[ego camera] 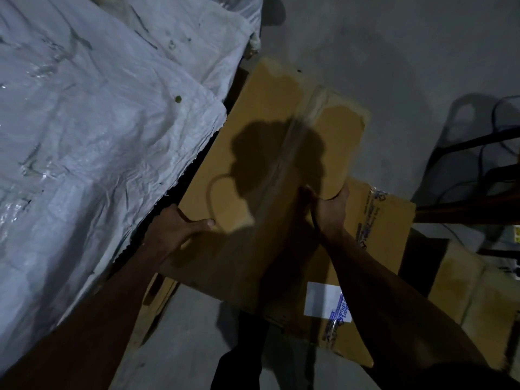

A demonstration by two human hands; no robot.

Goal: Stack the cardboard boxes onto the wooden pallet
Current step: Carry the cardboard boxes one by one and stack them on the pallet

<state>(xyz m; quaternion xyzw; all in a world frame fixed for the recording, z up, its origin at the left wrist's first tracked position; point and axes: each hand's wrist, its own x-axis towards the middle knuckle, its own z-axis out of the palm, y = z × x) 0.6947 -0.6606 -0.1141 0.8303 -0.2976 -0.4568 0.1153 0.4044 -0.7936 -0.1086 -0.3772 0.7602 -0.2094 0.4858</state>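
Observation:
A large brown cardboard box (270, 130), sealed with clear tape along its top seam, fills the middle of the view. My left hand (180, 223) grips its near left edge, thumb lying across the top. My right hand (330, 205) grips its right edge, fingers curled over the rim. Under it lies a second cardboard box (377, 229) with printed tape and a white label. A third box (475, 294) sits at the lower right. No wooden pallet can be made out in the dim light.
A bulky heap covered in white woven sheeting (92, 136) rises close on the left, touching the box's side. Dark cables and a metal frame (484, 164) stand at the right. Grey concrete floor (380, 46) lies beyond the box. A flattened cardboard piece (152, 302) lies below.

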